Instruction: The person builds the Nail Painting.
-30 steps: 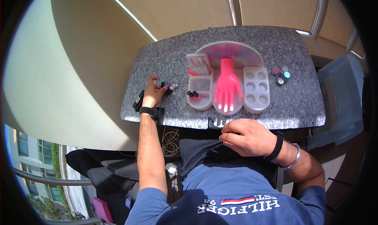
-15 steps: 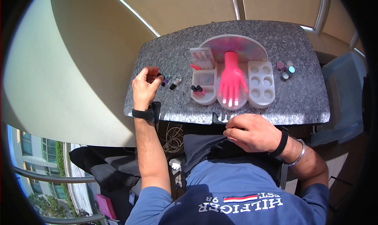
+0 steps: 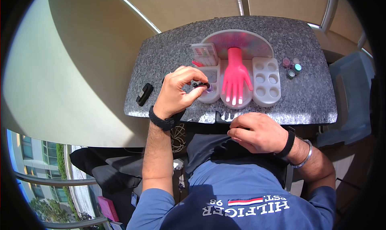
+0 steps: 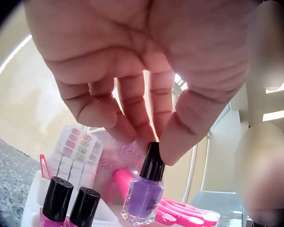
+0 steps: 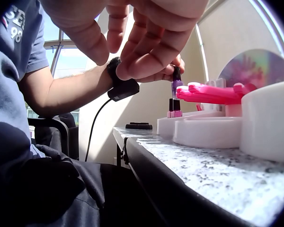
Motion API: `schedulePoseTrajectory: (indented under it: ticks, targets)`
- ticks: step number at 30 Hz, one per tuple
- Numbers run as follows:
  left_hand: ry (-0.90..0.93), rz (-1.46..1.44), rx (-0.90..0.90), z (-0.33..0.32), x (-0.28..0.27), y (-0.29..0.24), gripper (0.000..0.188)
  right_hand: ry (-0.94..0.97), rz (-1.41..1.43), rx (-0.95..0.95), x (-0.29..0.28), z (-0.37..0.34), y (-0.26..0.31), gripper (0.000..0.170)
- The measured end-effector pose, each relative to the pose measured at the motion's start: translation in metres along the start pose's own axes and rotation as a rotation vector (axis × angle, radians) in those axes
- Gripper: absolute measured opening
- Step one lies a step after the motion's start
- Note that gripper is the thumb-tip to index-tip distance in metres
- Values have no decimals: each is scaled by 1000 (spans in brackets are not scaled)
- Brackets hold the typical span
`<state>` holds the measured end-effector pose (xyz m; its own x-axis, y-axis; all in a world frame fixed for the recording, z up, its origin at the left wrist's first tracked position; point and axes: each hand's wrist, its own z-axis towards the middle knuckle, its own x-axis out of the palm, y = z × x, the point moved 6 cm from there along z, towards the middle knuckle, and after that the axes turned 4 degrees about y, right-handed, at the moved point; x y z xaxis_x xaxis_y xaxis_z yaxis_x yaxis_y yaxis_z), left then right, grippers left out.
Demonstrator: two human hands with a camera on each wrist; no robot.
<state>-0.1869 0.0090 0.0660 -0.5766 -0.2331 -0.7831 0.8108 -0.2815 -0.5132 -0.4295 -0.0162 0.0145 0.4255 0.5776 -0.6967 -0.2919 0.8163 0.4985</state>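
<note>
The left hand [image 3: 175, 89] pinched the purple bottle [image 4: 144, 196] by its black cap [image 4: 153, 163], presumably to leave the glass unobstructed, above the white tray [image 5: 208, 135] near two pink bottles [image 4: 57, 198]; the right hand [image 3: 259, 133], loosely curled, hung near the table [image 3: 161, 53].

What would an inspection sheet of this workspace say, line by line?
Surface: speckled grey table, partly sunlit.
Job's things: purple polish bottle held above a white tray; two black-capped pink bottles and a pink model hand on the tray; four small jars right of it.
Clutter: black object near the table's left edge.
Grippers: human hands; left hand pinches the purple bottle's cap, right hand empty, fingers loosely curled.
Cables: pale coiled cable below the table.
Surroundings: beige blinds, grey-blue chair at right.
</note>
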Motion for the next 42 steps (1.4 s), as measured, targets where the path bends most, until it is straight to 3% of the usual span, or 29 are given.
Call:
schedulePoseTrajectory:
  ticks: [15,23,28,32,36,42]
  targets:
    - [85,142,-11,-1,29,19,20,-14,-103,-10,-16,-1,-2,14]
    - [-41,134,-40,-7,-7,19,19,-371,-334,270,-76,-14,-31,18]
    - [-196,105,-177,-27,-44,37,13,-541,-469,462,-107,-43,-69,16]
    - [-281,57,-214,-40,-52,45,14,-557,-514,593,-114,-63,-101,17]
    - [-298,80,-267,-48,-50,59,15,-436,-625,679,-112,-71,-122,19]
    - [-306,258,-322,-59,-43,97,19,-376,-705,703,-113,-80,-135,17]
